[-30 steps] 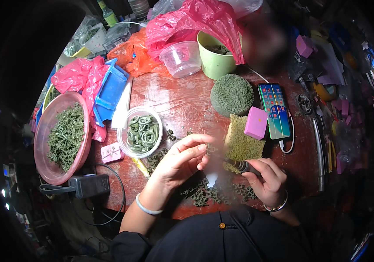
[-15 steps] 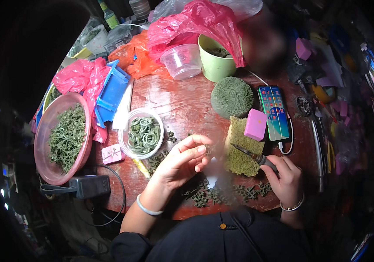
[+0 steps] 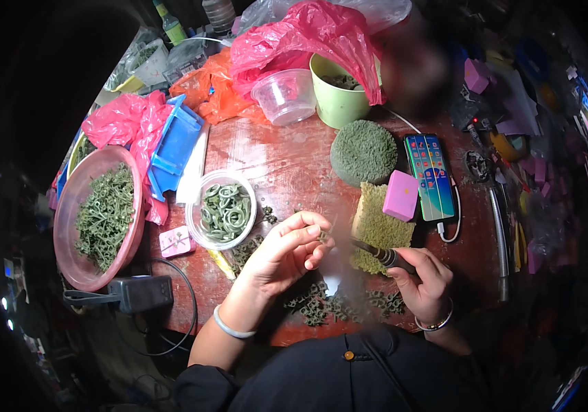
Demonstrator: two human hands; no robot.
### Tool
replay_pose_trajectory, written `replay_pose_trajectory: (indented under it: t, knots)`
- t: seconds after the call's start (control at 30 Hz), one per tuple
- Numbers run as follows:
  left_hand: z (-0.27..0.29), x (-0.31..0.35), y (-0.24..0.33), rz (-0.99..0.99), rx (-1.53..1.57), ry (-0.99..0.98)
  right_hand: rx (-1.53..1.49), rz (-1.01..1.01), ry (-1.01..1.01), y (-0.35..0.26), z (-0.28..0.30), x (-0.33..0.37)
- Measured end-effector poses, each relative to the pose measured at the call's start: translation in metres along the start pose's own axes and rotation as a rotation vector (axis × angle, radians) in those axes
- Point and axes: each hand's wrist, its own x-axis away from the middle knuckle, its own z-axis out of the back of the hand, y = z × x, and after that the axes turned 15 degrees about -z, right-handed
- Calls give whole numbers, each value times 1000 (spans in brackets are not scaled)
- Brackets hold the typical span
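Note:
My left hand (image 3: 287, 250), a white bangle on its wrist, pinches a small greenish piece (image 3: 323, 235) between thumb and forefinger. Its exact shape is too small to make out. In my right hand (image 3: 426, 278) is a pen-like tool (image 3: 396, 259) with a thick dark handle and a slim metal tip. That tip points left toward the pinched piece, over the edge of a yellow-green rough block (image 3: 371, 218); a hazy streak blurs the gap between them. Below the hands lie several small green branched pieces (image 3: 318, 302) on the red table (image 3: 294, 165).
A clear tub of green rings (image 3: 227, 213) and a pink bowl of green pieces (image 3: 105, 220) stand left. A pink block (image 3: 400, 196) rests on the rough block. Beyond are a round green pad (image 3: 364, 152), a cabled phone (image 3: 431, 175) and a light-green pot (image 3: 342, 103).
My right hand has moved slightly left and down, bringing the tool's tip off the rough block toward my left hand. My left hand stays nearly in place.

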Motion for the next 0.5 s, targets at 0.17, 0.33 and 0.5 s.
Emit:
replay_pose_trajectory:
  t: [0.17, 0.33, 0.5]
  knots:
    - [1, -1, -2, 5, -17, 10, 9, -13, -17, -4, 0, -1]
    - [5, -2, -5, -16, -22, -51, 4, -6, 2, -2, -1, -1]
    - [13, -2, -5, -29, 53, -104, 3, -2, 8, -2, -1, -1]
